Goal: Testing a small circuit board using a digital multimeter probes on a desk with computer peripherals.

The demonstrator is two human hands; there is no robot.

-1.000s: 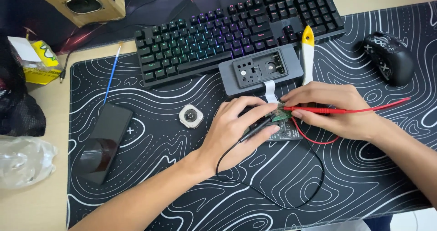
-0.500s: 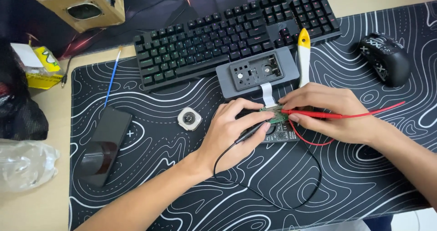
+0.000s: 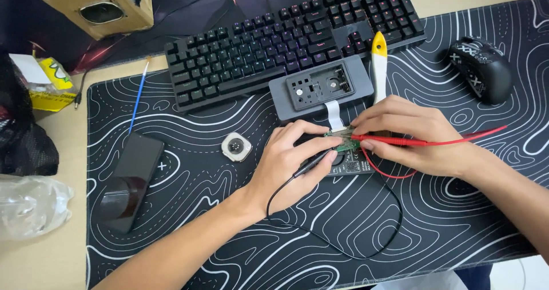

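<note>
Two hands test a small green circuit board (image 3: 345, 145) on the bench mat: left hand (image 3: 291, 164) pinches a black probe (image 3: 313, 162), right hand (image 3: 414, 133) a red probe (image 3: 389, 140), both tips touching it; testing looks underway.

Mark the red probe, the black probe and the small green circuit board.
Red pen-shaped test probe (image 3: 394, 141), head view: mid shaft, under right fingers.
Black pen-shaped test probe (image 3: 311, 164), head view: shaft beside left fingers.
Small green circuit board (image 3: 345, 145), head view: exposed face between hands.
</note>
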